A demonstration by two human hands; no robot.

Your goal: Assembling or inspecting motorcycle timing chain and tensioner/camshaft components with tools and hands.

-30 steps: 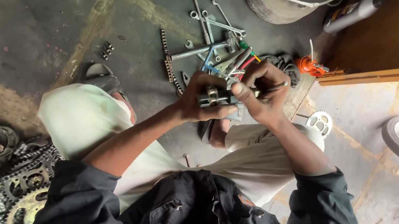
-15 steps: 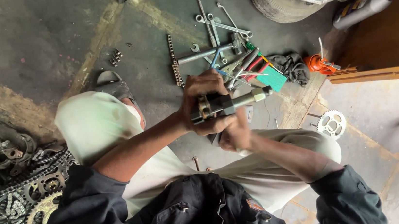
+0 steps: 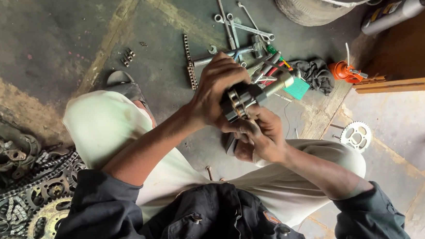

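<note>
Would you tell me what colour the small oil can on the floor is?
The oil can is orange, shown best in the head view.

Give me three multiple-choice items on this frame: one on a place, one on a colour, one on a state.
1. Where does the lone sprocket lie?
A. on the floor right of the knee
B. on the tyre
C. in the left hand

2. What colour is the small oil can?
A. blue
B. orange
C. white

3. How is the metal part held?
A. lying loose on the floor
B. by the right hand alone
C. by both hands

Answers:
1. A: it sits on pale floor, untouched.
2. B: orange body by the wooden board.
3. C: left hand above, right hand below.
</note>
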